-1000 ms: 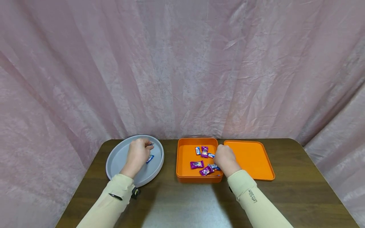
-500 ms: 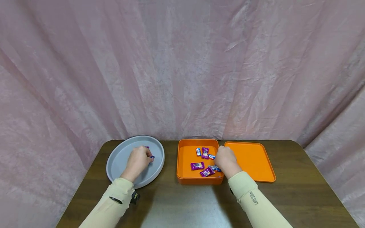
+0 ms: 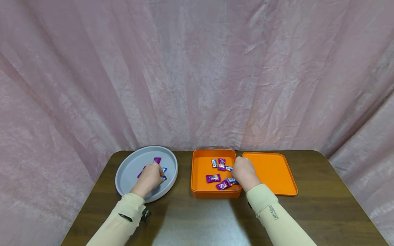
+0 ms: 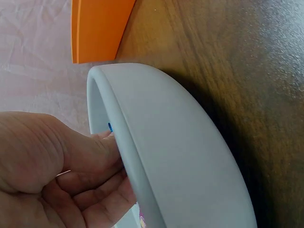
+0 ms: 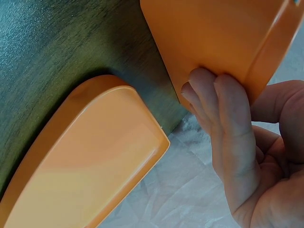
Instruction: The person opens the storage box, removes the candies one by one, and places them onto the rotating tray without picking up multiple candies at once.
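Your right hand (image 3: 244,173) grips one box (image 3: 212,194) (three purple sweets (image 3: 213,178) inside); I can't tell if your left hand (image 3: 149,176), in one tray (image 3: 127,174), grips anything.

The left hand (image 3: 149,177) was among small purple and blue-and-white wrapped sweets (image 3: 157,160) in a round grey tray (image 3: 126,174); the right hand (image 3: 244,171) touched the right side of a square orange box (image 3: 201,194) holding similar sweets (image 3: 213,178).
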`<state>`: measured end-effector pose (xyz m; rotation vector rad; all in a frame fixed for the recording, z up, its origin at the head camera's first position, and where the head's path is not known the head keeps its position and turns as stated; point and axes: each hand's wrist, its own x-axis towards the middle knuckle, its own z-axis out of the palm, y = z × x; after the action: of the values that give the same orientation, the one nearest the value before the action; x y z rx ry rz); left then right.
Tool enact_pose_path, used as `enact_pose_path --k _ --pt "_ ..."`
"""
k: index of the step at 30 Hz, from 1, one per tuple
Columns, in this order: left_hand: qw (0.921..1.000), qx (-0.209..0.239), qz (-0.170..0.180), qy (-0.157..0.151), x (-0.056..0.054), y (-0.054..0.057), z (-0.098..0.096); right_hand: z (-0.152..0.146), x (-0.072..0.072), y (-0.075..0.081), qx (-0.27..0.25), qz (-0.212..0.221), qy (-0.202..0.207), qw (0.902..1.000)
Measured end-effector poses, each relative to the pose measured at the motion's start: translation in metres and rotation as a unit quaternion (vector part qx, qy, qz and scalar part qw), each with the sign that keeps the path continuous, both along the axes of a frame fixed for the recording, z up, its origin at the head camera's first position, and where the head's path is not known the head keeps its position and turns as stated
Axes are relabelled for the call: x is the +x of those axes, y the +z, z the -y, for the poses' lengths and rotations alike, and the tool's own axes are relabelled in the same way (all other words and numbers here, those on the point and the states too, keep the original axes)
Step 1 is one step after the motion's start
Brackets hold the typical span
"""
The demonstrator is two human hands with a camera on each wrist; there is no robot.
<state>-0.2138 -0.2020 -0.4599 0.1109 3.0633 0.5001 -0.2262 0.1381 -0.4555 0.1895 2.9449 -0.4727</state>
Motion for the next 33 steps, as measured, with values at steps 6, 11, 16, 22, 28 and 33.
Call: enact_pose_path --k 6,11,16,22,28,33 --pt "1.0000 -0.001 0.001 0.005 0.001 0.000 0.000 0.000 0.000 0.000 0.005 -0.005 -0.003 1.0000" --pt "0.9997 -0.008 0.004 0.023 0.002 0.000 -0.001 0.000 0.000 0.000 0.006 -0.003 -0.002 1.0000" --pt "0.9989 -0.023 0.001 0.040 0.003 0.000 -0.001 0.000 0.000 0.001 0.006 -0.002 0.000 1.0000" --pt "0.9966 -0.011 -0.063 0.052 0.003 0.010 -0.012 0.000 -0.001 0.002 0.002 0.002 -0.004 1.0000" --pt "0.9817 0.033 -0.187 0.010 0.000 0.019 -0.040 0.000 -0.001 0.002 0.000 0.002 -0.002 1.0000" --pt "0.9679 0.078 -0.236 -0.040 -0.003 0.015 -0.072 0.000 -0.001 0.001 0.003 0.004 0.002 1.0000"
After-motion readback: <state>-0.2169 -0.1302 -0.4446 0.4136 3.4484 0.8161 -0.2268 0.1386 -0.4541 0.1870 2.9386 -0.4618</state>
